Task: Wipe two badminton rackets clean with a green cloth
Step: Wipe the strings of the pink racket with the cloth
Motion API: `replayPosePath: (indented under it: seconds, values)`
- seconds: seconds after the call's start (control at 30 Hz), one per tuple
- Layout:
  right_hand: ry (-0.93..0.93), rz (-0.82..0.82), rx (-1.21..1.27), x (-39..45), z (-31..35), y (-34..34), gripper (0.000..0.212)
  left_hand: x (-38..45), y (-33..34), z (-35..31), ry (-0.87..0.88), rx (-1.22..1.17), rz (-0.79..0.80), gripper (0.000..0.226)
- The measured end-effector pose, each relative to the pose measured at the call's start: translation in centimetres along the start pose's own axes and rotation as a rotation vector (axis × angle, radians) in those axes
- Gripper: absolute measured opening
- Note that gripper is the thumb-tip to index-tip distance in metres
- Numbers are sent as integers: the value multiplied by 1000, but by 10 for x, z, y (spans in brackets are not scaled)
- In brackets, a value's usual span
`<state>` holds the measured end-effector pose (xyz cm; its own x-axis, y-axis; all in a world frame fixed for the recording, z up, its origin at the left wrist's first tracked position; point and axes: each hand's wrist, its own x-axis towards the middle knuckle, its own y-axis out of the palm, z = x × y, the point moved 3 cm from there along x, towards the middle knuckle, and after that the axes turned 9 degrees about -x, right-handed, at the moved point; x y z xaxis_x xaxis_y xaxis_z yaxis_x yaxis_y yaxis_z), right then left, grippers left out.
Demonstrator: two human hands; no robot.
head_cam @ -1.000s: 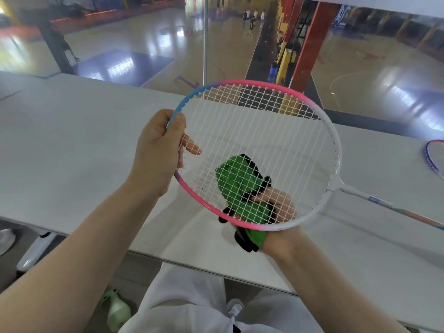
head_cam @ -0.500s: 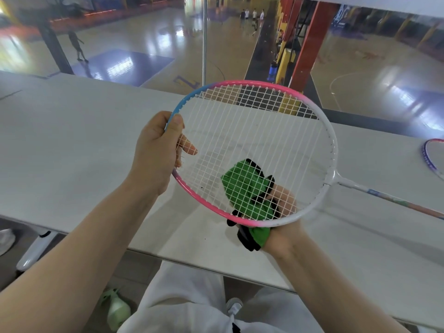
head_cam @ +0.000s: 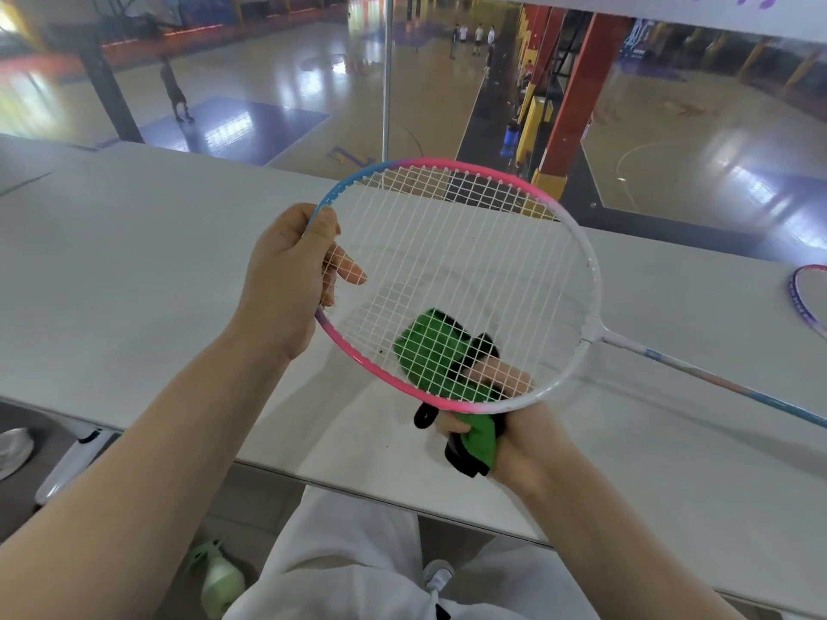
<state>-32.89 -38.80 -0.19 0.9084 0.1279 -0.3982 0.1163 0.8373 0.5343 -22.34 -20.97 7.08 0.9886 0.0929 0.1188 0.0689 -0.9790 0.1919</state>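
- The left hand (head_cam: 286, 279) is gripping the frame of the pink, blue and white badminton racket (head_cam: 456, 279) at its far-left edge, thumb lying over the rim and fingers showing through the strings.
- The right hand (head_cam: 505, 422) is clutching the green cloth (head_cam: 429, 351) with black trim, pressing it up against the underside of the strings near the frame's lower rim.
- The racket's shaft is running off to the right of the right hand, above the white table (head_cam: 134, 261).
- A second racket (head_cam: 805, 297) with a purple rim is lying on the table, well to the right of the right hand, only partly in view.
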Motion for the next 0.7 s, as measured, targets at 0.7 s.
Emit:
replayPosePath:
  seconds: [0.7]
  values:
    - [-506, 130, -1366, -76, 105, 21, 23, 6, -4, 1, 128, 50, -23, 24]
